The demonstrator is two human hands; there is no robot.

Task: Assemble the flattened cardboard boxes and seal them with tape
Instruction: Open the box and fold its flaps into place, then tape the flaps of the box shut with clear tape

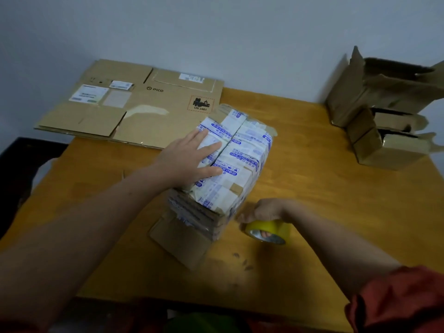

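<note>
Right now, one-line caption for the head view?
Left hand flat on the box; right hand grips yellow tape roll.

free: table right of centre, bottom middle
centre: taped box blocks
upper left: flat carton
upper right: open boxes
below centre: tape roll

"PICO", "UN 3481" on flattened carton

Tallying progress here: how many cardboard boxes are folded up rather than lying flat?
4. One taped box under the left hand at centre; three open ones stacked at far right: top box, middle box, bottom box. Others may hide behind them.
</note>
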